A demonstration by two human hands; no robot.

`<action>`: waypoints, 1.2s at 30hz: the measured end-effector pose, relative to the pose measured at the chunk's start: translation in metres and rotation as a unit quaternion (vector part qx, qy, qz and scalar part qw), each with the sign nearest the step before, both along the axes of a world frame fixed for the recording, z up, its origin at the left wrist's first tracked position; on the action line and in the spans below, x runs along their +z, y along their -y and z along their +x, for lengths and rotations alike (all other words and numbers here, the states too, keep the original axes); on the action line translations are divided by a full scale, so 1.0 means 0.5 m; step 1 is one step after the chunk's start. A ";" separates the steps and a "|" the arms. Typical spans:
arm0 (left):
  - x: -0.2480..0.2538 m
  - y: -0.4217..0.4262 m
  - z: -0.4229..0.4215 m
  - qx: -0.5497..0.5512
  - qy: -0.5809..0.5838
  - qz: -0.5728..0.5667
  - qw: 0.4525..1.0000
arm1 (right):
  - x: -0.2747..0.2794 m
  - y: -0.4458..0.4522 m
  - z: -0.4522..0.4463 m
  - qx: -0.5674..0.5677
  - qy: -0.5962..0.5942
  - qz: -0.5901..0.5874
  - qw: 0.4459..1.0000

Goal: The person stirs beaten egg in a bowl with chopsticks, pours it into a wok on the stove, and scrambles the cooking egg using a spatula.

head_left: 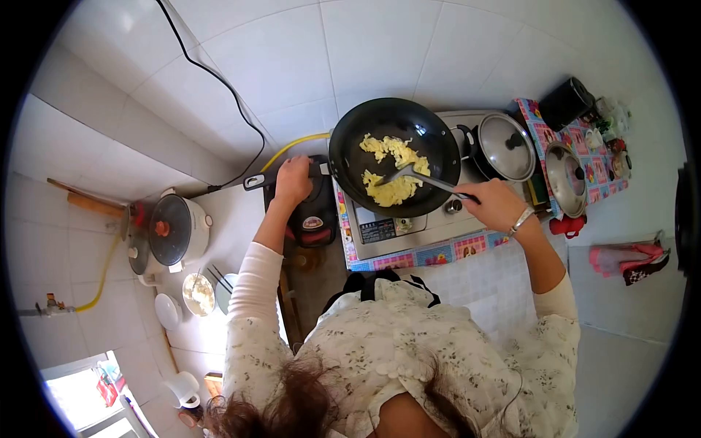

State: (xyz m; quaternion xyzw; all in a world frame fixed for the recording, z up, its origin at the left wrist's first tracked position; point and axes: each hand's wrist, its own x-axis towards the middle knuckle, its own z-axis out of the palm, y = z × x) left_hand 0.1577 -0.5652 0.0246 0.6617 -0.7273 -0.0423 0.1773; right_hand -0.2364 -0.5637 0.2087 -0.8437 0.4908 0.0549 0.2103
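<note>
Pan [350,157]: left hand [294,179] clamped on handle [267,177], likely bracing it.
Spatula [436,182]: right hand [498,205] clamped on its end, probably giving reach into egg [394,194].

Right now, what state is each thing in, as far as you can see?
Wok: uncovered, with egg inside
Egg: yellow, broken into clumps
Spatula: its head among the egg
Left hand: closed on the wok's handle
Right hand: closed on the spatula
Pot lid: on
Cooker lid: on
Stove: can't tell whether lit
</note>
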 end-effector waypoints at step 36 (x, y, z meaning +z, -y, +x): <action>0.010 0.000 -0.013 0.009 -0.001 -0.005 1.000 | 0.037 0.013 -0.036 0.000 0.005 -0.014 1.000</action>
